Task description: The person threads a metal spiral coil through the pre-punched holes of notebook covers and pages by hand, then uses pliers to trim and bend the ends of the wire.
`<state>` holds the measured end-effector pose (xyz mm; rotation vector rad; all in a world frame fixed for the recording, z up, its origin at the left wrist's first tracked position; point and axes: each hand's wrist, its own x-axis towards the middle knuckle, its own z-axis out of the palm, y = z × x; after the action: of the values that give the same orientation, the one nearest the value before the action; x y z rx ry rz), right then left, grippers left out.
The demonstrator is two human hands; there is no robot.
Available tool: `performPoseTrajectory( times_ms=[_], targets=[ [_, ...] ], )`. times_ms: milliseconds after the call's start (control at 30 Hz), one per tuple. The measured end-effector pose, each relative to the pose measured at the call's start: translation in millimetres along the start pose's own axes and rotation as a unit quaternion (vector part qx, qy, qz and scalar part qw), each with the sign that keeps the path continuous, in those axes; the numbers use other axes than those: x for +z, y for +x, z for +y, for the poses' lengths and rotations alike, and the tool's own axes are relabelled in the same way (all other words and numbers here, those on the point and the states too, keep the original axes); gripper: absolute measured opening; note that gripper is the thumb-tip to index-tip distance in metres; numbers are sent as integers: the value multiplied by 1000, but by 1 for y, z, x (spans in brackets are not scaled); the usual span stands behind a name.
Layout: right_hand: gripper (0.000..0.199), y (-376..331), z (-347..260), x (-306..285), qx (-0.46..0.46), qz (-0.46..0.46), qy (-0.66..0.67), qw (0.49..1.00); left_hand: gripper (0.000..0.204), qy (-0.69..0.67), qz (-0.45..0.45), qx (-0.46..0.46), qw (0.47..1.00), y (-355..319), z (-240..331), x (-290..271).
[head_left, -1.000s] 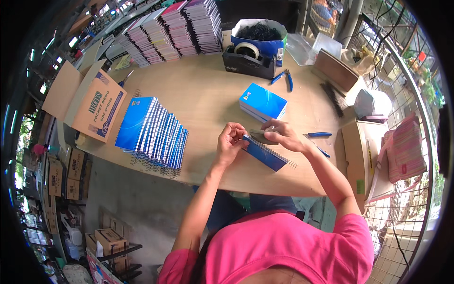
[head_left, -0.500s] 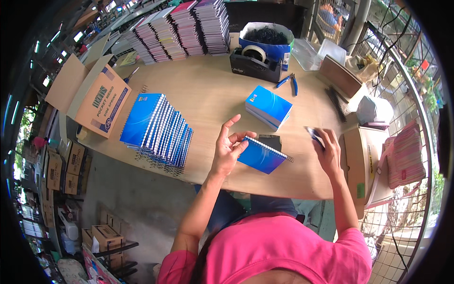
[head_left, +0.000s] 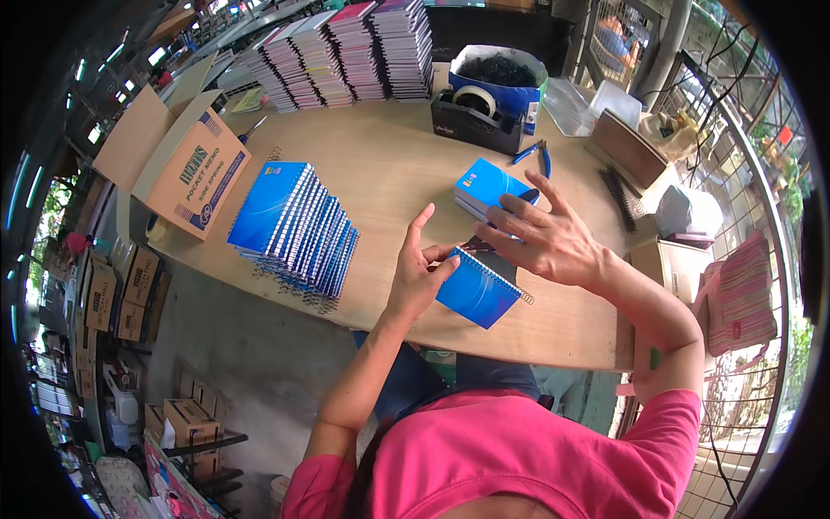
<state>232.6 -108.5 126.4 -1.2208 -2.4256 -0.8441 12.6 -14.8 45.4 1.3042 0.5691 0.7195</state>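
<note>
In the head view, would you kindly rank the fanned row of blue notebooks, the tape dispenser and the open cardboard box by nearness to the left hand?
1. Fanned row of blue notebooks, just left of the left hand.
2. Tape dispenser, far side of the table.
3. Open cardboard box, far left.

Notebook row [head_left: 294, 227] lies left of notebook [head_left: 477, 291].

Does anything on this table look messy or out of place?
Mostly tidy. The row of blue spiral notebooks has slumped sideways, overhanging the table edge. The left hand holds another blue notebook normally.
</note>
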Motion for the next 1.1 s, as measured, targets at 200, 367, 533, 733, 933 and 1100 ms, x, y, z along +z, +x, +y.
performPoseTrajectory(
  times_ms=[200,367,533,733,933,1100],
  targets=[
    [22,1,-7,-7,159,-135,215,954,78,86,35,75,993,-6,-7,3],
    [23,-9,-14,-12,313,-18,381,870,39,212,33,79,973,-18,27,4],
    [30,-57,10,-27,515,127,357,769,35,199,311,324,871,-31,135,-79],
    [29,-116,-15,-5,573,29,195,795,30,282,420,259,823,-36,156,-175],
    [32,-180,-42,29,620,-44,135,771,29,483,418,126,759,-50,148,-181],
    [59,-135,-63,23,490,-81,89,863,30,548,447,347,616,-54,152,-142]
  ],
)
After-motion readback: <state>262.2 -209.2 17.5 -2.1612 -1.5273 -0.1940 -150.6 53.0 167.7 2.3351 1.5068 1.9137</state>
